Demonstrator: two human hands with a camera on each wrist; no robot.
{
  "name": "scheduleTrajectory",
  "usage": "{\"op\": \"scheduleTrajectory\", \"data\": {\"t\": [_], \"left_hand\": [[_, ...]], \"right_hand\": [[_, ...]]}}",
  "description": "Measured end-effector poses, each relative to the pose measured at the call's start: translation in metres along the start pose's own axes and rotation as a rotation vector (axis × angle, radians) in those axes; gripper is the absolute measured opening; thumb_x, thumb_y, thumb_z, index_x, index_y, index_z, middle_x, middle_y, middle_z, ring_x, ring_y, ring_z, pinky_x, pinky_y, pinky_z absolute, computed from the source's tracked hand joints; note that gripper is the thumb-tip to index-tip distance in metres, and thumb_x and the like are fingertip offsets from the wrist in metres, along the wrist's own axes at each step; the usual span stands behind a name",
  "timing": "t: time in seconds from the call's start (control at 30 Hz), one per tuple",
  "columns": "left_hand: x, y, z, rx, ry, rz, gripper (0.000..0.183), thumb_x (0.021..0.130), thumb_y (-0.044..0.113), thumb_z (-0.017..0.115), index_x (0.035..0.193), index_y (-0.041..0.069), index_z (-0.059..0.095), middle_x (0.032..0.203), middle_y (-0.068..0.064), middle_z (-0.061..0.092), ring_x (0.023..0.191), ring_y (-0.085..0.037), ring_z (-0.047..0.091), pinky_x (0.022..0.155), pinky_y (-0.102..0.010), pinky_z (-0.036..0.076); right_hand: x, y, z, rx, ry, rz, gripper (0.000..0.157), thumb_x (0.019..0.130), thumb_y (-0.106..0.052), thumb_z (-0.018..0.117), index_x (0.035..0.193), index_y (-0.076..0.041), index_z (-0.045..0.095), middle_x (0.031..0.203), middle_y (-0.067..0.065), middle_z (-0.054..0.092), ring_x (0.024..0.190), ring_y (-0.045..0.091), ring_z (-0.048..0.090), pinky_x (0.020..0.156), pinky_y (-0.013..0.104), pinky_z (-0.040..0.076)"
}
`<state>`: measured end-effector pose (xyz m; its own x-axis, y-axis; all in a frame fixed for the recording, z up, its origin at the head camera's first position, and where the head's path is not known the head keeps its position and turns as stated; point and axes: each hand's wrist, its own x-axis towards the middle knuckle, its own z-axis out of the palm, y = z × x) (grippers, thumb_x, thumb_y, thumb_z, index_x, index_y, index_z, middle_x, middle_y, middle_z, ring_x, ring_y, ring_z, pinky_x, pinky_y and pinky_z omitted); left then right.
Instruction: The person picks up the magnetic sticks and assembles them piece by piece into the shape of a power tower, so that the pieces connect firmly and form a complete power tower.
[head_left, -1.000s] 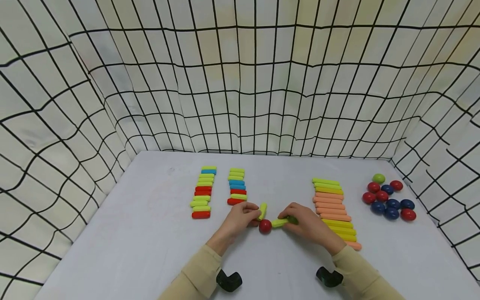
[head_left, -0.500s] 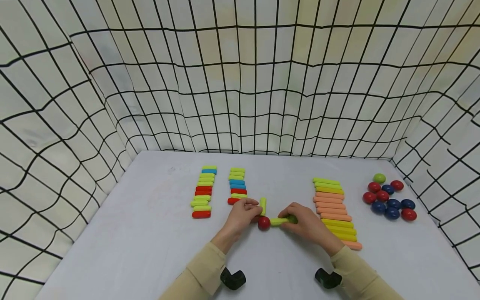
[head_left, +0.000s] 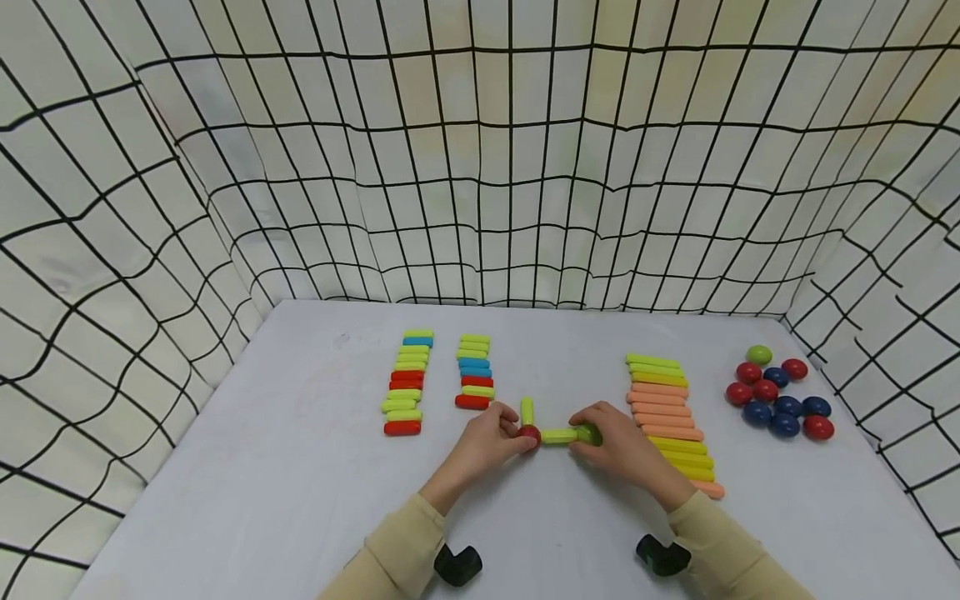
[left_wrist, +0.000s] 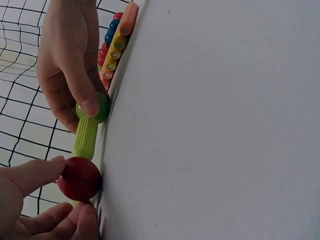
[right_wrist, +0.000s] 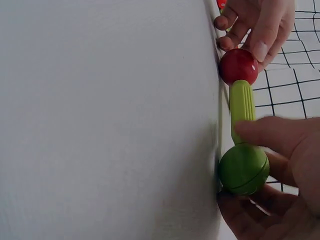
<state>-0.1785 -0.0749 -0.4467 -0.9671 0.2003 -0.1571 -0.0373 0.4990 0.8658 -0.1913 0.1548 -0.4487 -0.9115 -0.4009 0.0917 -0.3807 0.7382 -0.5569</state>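
Note:
My left hand (head_left: 486, 440) pinches a red ball (left_wrist: 79, 179) between thumb and fingers, low over the white table. A light green ridged stick (head_left: 557, 437) runs from the red ball to a green ball (right_wrist: 243, 170). My right hand (head_left: 621, 446) grips the green ball, its thumb lying where stick and ball meet in the right wrist view. A second light green stick (head_left: 527, 410) points away from the red ball toward the back; the left fingers partly hide that join.
Two columns of short coloured sticks (head_left: 405, 385) (head_left: 474, 364) lie at the left. Longer yellow and orange sticks (head_left: 663, 411) form a column beside the right hand. Red, blue and green balls (head_left: 784, 425) cluster at the far right. A black-gridded white backdrop (head_left: 510, 158) surrounds the table.
The red ball, both attached-looking sticks and the green ball have shifted slightly toward the back. My left fingers moved from the upright stick onto the red ball. The right hand keeps its hold.

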Motion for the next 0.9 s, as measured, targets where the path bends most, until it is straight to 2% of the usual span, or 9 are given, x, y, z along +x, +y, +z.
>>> {"op": "scheduleTrajectory", "data": {"t": [0.17, 0.3, 0.4, 0.53, 0.63, 0.8, 0.9], "left_hand": [[-0.002, 0.000, -0.002, 0.027, -0.050, 0.032, 0.027, 0.087, 0.021, 0.074, 0.102, 0.004, 0.060, 0.086, -0.001, 0.060, 0.080, -0.016, 0.055, 0.068, -0.026, 0.050], [-0.004, 0.001, -0.004, 0.046, -0.097, 0.050, 0.021, 0.089, 0.024, 0.071, 0.098, 0.007, 0.064, 0.083, 0.000, 0.061, 0.073, -0.015, 0.057, 0.062, -0.026, 0.049], [-0.004, 0.001, -0.004, 0.054, -0.050, 0.071, 0.017, 0.092, 0.020, 0.067, 0.098, 0.005, 0.062, 0.085, -0.002, 0.060, 0.069, -0.016, 0.058, 0.060, -0.026, 0.050], [-0.003, 0.000, -0.003, 0.078, 0.043, 0.078, 0.019, 0.092, 0.013, 0.064, 0.105, -0.001, 0.060, 0.095, -0.006, 0.057, 0.077, -0.017, 0.056, 0.066, -0.027, 0.052], [-0.002, -0.001, -0.001, 0.074, 0.042, 0.074, 0.024, 0.092, 0.011, 0.064, 0.111, -0.002, 0.060, 0.102, -0.008, 0.058, 0.083, -0.017, 0.057, 0.072, -0.029, 0.055], [-0.002, -0.001, 0.000, 0.047, 0.005, 0.072, 0.023, 0.093, 0.013, 0.064, 0.112, 0.000, 0.061, 0.103, -0.007, 0.061, 0.082, -0.016, 0.061, 0.073, -0.029, 0.056], [-0.001, -0.001, -0.005, 0.085, 0.068, 0.090, 0.019, 0.094, 0.012, 0.064, 0.110, 0.002, 0.063, 0.100, -0.006, 0.062, 0.085, -0.017, 0.059, 0.075, -0.030, 0.055]], "right_hand": [[0.002, 0.003, -0.001, 0.026, 0.047, 0.068, 0.038, 0.084, -0.010, 0.076, 0.118, 0.000, 0.063, 0.111, 0.012, 0.058, 0.094, 0.022, 0.054, 0.084, 0.039, 0.052], [0.004, 0.003, -0.002, 0.018, 0.114, 0.101, 0.040, 0.085, -0.008, 0.074, 0.122, -0.001, 0.062, 0.117, 0.017, 0.054, 0.097, 0.027, 0.055, 0.084, 0.042, 0.052], [0.007, 0.002, -0.003, 0.020, 0.140, 0.124, 0.041, 0.085, -0.008, 0.073, 0.124, 0.000, 0.061, 0.116, 0.018, 0.054, 0.091, 0.024, 0.057, 0.079, 0.039, 0.053], [0.010, 0.004, -0.005, 0.038, 0.123, 0.101, 0.036, 0.087, -0.007, 0.071, 0.121, 0.002, 0.062, 0.112, 0.016, 0.059, 0.084, 0.021, 0.061, 0.075, 0.035, 0.055], [0.011, 0.005, -0.005, 0.069, 0.091, 0.061, 0.034, 0.089, -0.005, 0.068, 0.122, 0.003, 0.062, 0.116, 0.017, 0.061, 0.091, 0.024, 0.065, 0.080, 0.038, 0.056], [0.011, 0.004, -0.006, 0.131, 0.046, 0.036, 0.045, 0.092, -0.006, 0.065, 0.135, 0.003, 0.053, 0.131, 0.021, 0.056, 0.108, 0.033, 0.064, 0.088, 0.045, 0.054], [0.008, -0.001, -0.006, 0.123, 0.052, 0.063, 0.043, 0.092, -0.011, 0.065, 0.132, 0.003, 0.053, 0.128, 0.020, 0.055, 0.104, 0.031, 0.064, 0.085, 0.042, 0.055]]}}
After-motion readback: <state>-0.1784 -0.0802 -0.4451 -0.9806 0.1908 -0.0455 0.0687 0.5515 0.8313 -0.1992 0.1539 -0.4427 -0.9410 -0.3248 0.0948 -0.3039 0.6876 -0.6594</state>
